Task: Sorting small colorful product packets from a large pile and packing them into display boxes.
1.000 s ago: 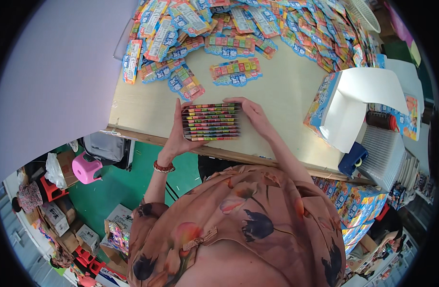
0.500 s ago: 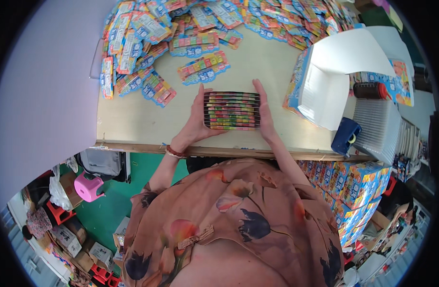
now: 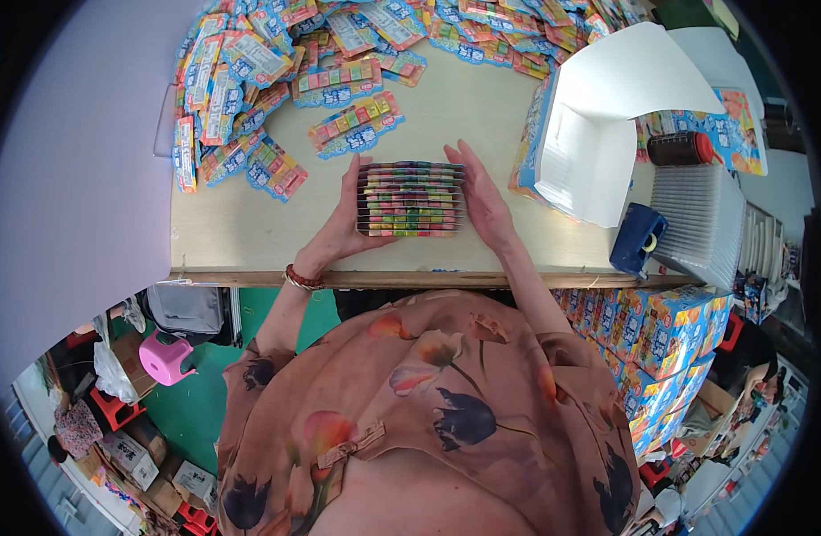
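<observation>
A neat stack of flat blister packs (image 3: 411,201) stands edge-up between my two hands, just above or on the table; I cannot tell which. Rows of small coloured, candy-like pieces show along the edges. My left hand (image 3: 343,223) grips the stack's left side, its thumb along the near lower corner. Against the right side, my right hand (image 3: 488,205) has long straight fingers, their tips at the far corner. Just beyond the stack lies a single blister pack (image 3: 357,124) with a blue scalloped edge.
Loose packs (image 3: 223,103) heap across the table's far side. An open white-lined box (image 3: 585,156) stands at the right, near a red-capped dark jar (image 3: 680,148), a blue tape dispenser (image 3: 639,239) and clear plastic trays (image 3: 696,214). Printed boxes (image 3: 647,330) are piled below the table's right edge.
The view has shifted, so the table things sit further left. The stack is tilted slightly differently, and my right hand's fingers lean over its far corner more.
</observation>
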Motion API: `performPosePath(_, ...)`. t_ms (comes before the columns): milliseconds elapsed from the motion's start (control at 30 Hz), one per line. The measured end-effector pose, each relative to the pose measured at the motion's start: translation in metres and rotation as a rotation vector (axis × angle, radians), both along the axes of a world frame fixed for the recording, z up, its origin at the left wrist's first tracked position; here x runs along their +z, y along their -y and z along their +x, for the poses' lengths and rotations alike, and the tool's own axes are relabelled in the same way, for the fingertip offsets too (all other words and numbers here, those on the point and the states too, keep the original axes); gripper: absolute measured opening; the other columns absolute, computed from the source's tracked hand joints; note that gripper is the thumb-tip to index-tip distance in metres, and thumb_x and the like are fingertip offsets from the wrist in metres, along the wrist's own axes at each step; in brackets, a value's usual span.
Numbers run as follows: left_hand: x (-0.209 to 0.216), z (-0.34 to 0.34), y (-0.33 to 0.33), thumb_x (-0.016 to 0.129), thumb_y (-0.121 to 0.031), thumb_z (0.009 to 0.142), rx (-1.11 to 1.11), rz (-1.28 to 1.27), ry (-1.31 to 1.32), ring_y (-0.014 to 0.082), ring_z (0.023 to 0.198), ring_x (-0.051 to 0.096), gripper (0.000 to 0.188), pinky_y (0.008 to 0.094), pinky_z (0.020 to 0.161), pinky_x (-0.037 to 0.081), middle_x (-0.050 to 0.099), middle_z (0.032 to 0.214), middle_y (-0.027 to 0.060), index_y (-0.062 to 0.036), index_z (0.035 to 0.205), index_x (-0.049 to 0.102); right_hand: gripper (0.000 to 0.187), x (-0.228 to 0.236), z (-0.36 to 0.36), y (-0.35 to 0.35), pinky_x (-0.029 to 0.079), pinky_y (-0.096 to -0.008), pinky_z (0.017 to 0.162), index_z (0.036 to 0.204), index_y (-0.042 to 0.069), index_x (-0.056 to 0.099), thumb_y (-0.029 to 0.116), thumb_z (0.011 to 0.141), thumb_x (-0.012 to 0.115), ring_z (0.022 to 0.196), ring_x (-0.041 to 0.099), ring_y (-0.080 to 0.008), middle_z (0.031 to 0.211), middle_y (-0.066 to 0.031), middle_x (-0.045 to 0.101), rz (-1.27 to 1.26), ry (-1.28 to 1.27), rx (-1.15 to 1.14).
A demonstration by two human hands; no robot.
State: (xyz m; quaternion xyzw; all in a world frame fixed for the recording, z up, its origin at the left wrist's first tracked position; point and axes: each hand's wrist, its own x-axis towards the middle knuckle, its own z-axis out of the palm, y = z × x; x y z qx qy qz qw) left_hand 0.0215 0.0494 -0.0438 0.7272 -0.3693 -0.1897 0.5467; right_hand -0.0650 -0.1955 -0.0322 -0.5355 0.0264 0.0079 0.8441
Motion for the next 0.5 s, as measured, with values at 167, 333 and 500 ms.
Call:
performPosePath(167, 0.005, 0.001, 0.001, 0.087, -0.013, 0.062, -0.025, 0.008, -0.041, 0.033, 0.134, 0.032, 0.131, 0.0406, 0.111, 0.03, 0.017, 0.149, 0.0197, -0.0062, 0.149, -0.011, 0.071, -0.005, 0.0, 0.003, 0.014, -0.0365, 0.116, 0.151, 0.008, 0.016, 0.046, 0.097, 0.042, 0.142, 0.021, -0.0234, 0.155, -0.0134, 0.022, -0.018, 0.031, 0.04)
performPosePath(333, 0.01, 0.001, 0.002, 0.087, -0.012, 0.062, -0.028, 0.005, -0.072, 0.033, 0.134, 0.031, 0.13, 0.0404, 0.111, 0.031, 0.017, 0.149, 0.02, -0.0078, 0.149, -0.008, 0.068, -0.003, 0.001, 0.006, 0.024, -0.0357, 0.113, 0.15, 0.007, 0.023, 0.031, 0.094, 0.056, 0.139, 0.03, -0.0211, 0.153, -0.0114, 0.028, -0.073, 0.021, 0.062)
performPosePath(500, 0.006, 0.002, 0.001, 0.089, -0.012, 0.059, -0.029, 0.014, -0.041, 0.0323, 0.134, 0.032, 0.132, 0.0408, 0.111, 0.031, 0.019, 0.148, 0.0194, -0.0082, 0.15, -0.007, 0.064, -0.002, 0.002, 0.014, 0.029, -0.0349, 0.111, 0.148, 0.007, 0.028, 0.026, 0.094, 0.057, 0.134, 0.038, -0.0203, 0.148, -0.0114, 0.037, -0.118, -0.03, 0.088)
